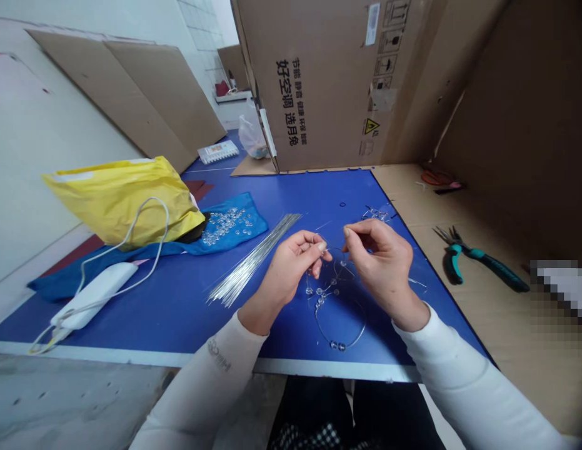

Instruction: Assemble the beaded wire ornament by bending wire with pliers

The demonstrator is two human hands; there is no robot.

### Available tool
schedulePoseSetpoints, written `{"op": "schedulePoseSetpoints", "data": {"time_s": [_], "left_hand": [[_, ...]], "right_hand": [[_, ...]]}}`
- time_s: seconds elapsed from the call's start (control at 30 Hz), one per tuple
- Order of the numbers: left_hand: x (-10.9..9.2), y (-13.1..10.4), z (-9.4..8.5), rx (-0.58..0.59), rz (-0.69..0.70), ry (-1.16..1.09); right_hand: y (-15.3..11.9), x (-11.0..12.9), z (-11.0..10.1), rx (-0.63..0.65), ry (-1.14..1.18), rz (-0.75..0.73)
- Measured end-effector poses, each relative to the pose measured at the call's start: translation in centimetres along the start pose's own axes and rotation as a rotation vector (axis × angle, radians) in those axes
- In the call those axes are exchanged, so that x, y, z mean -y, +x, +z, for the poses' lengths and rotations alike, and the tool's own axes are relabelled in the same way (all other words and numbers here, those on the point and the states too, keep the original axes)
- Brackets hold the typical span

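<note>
- At the near edge of the desk (319, 194), no raised rim was seen; dropped beads might have been lost there.
- On the blue cloth (255, 215), loose beads (225, 224) were piled; by a tug, they might have been scattered.
- The wire bundle (253, 265) was laid beside the left hand (293, 262) and might have been disarranged if brushed.
- By that hand, the beaded loop (320, 301) seemed pinched; the right hand's (382, 265) grip was pressed together, its contents impossible to tell.
- Below both hands, over the desk, the loop was seen; by a loosened pinch, its beads might have been shed.
</note>
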State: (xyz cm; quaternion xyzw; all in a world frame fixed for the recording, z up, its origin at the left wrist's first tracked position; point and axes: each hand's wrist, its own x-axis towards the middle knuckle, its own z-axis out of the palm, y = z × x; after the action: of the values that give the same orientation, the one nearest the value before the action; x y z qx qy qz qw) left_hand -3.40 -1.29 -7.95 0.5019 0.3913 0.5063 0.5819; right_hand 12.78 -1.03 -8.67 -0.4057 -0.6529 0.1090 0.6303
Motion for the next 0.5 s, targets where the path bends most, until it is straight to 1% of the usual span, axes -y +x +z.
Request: {"op": "schedulePoseSetpoints", "data": {"time_s": [0.17, 0.3, 0.5], "left_hand": [[0.0, -0.06, -0.02, 0.015, -0.013, -0.001], [-0.11, -0.06, -0.04, 0.008, -0.017, 0.002], [-0.4, -0.1, -0.02, 0.01, -0.031, 0.034]], "right_hand": [[0.15, 0.0, -0.01, 0.002, -0.028, -0.027], [0.27, 0.01, -0.16, 0.035, -0.037, -0.036], [0.38, -0.2, -0.27, 0.078, -0.006, 0.015]]}}
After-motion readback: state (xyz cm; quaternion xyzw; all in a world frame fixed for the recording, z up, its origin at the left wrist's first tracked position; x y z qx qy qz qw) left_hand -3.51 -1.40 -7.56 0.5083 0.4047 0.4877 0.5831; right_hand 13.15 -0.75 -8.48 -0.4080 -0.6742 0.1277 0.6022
